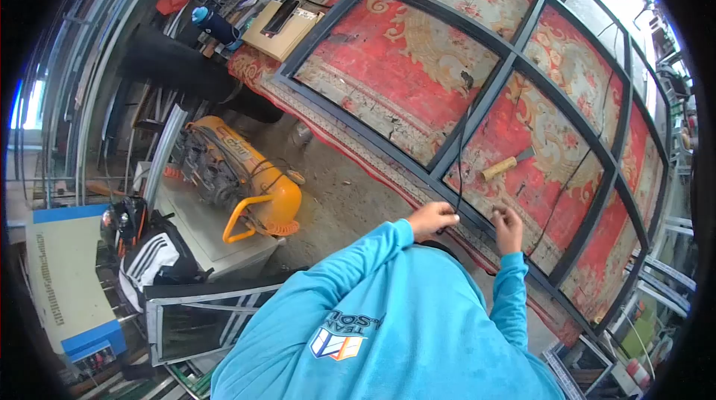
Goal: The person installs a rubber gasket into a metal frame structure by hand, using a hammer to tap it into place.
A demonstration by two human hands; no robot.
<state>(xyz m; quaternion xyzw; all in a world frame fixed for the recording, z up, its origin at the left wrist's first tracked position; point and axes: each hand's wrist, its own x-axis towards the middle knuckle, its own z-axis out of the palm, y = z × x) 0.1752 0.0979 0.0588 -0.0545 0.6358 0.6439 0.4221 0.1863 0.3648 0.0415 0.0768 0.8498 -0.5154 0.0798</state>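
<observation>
My left hand [432, 219] is closed in a pinch on a thin black cord [460, 169], at the near edge of a dark metal frame [425, 170]. From there the cord runs up along a crossbar. My right hand [508, 230] is a short way to the right, over the same edge, with its fingers curled in; whether anything is between them is too small to make out. Beyond it, inside one frame opening, lies a scraper with a wooden handle [500, 169]. A second dark strand [564, 195] crosses that opening.
Red patterned carpet [425, 64] lies under the frame. At the far left corner are a phone [281, 17] on a cardboard box [270, 45] and a dark bottle [215, 25]. An orange air compressor [253, 169] and a black-and-white bag [160, 266] stand to the left.
</observation>
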